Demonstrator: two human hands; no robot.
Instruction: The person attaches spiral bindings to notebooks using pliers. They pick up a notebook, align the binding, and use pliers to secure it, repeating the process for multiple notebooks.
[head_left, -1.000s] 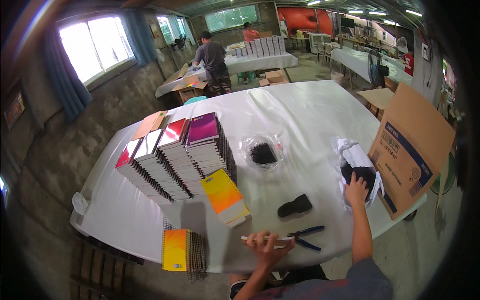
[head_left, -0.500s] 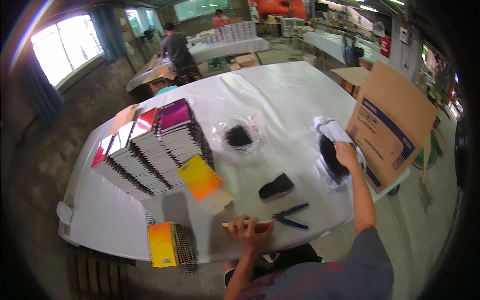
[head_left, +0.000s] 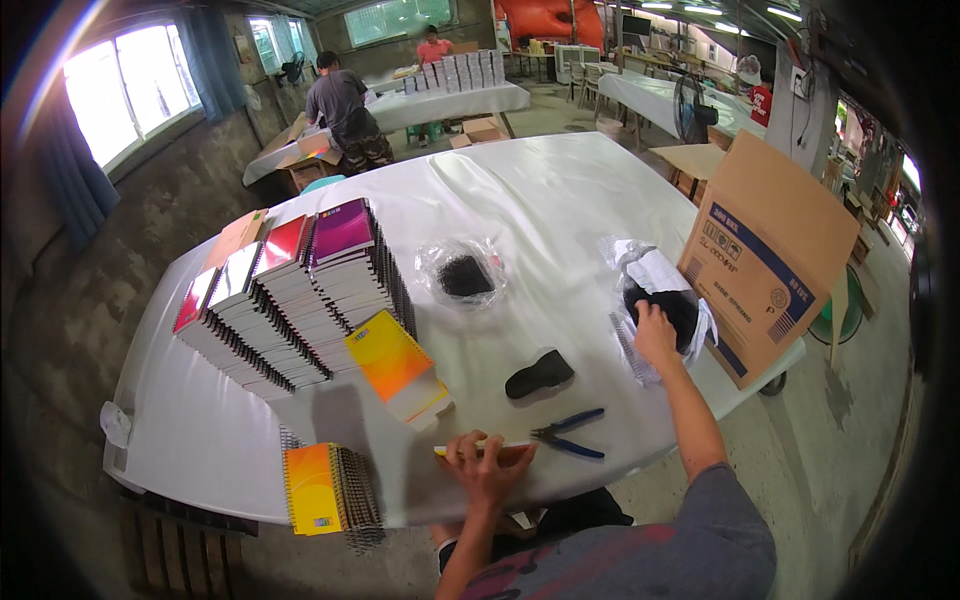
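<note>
From the head view, the right hand [head_left: 655, 335] is stretched out on a nearly straight arm to the counter's [head_left: 540, 200] right edge, its fingers curled down into a clear plastic bag [head_left: 650, 300] of black pieces; whether it actually grips one cannot be told, since the fingertips are hidden in the bag. The left hand [head_left: 487, 462] lies palm down at the near edge, forearm coming up from below, fingers spread over a thin flat piece with a yellow end [head_left: 470, 449], pressing rather than clasping it. Blue-handled pliers [head_left: 568, 435] lie just right of that hand, with a black clip-like part [head_left: 539, 373] beyond them. Rows of spiral notebooks [head_left: 290, 290] fill the left side; a cardboard box [head_left: 765, 265] stands just beside the bag. What the black pieces are is hard to make out.
</note>
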